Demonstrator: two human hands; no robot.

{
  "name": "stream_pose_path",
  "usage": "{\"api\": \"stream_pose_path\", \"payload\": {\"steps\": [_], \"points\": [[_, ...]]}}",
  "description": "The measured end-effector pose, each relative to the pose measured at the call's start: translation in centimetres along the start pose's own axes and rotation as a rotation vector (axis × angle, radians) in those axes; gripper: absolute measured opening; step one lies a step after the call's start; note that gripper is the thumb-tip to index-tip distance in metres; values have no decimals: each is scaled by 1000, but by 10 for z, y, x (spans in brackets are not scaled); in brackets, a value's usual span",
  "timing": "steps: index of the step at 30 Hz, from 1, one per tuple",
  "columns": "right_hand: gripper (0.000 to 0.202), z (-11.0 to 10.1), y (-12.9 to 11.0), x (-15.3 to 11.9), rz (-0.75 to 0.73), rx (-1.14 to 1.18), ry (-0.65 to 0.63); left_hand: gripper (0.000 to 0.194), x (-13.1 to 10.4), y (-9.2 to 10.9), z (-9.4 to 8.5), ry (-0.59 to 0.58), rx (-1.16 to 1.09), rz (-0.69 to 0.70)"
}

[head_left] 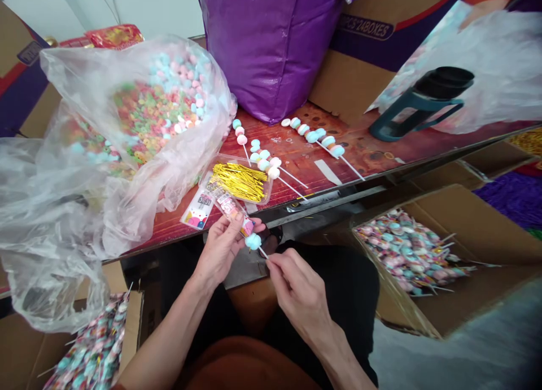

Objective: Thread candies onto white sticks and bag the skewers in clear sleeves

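A red wooden surface [292,153] runs across the room, with a big purple bag [266,45] on it. In front, the left hand [219,248] has its fingers closed around a small printed wrapper [231,207]. The right hand [298,285] pinches the white stick [263,253] of a candy skewer [253,241], which looks partly inside the wrapper. I think the candy is being slid in, which calls for a soft push. Gold ties [239,181] sit in a clear tray [269,196] near more candy sticks [312,136]. An open box [486,232] of wrapped candy [406,249] stands right.
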State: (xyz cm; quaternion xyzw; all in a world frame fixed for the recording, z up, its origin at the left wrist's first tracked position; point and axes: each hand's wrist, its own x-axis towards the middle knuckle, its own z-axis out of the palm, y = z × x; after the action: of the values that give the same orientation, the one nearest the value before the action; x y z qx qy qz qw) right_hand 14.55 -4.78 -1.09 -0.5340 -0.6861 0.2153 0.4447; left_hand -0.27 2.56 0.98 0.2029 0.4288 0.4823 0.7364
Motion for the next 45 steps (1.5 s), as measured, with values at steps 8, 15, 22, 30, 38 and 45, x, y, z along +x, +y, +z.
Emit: {"api": "stream_pose_path", "payload": {"steps": [8,15,22,30,38,45], "points": [[24,-4,-4,5,522,505,-74,40,-2,-2,0,-11,18,-20],[33,0,-9,4,858,978,-140,31,2,-1,-2,47,-118,72],[34,9,-5,5,833,906,-85,32,-1,-2,-2,-16,-52,-1],[21,4,6,8,211,222,-38,35,-3,2,-7,-48,31,-35],[18,-11,19,12,-6,22,-94,34,0,11,-19,-141,86,-109],[19,4,19,9,-142,-220,-1,35,-2,7,-18,-147,114,-90]]}}
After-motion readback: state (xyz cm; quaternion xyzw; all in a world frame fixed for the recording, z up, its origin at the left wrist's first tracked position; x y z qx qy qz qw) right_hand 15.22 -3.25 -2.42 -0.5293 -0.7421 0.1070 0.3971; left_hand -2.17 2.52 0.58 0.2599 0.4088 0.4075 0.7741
